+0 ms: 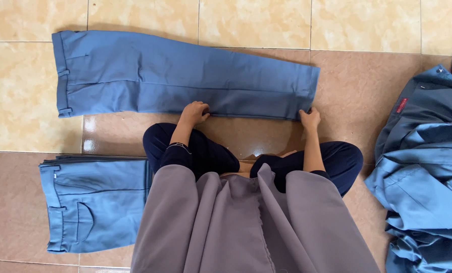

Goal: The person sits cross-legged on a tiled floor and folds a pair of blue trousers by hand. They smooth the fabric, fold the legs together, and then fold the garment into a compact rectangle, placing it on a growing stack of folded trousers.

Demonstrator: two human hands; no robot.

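On a glossy floor of cream and brown tiles, blue trousers lie flat while the left hand curls on their near edge and the right hand pinches the hem, with folded trousers and a clothes heap nearby.

The blue trousers lay flat across the upper half of the frame, legs folded together (waistband at left, hems at right), on the tiled floor.

matt blue cloth trousers, glossy tile floor
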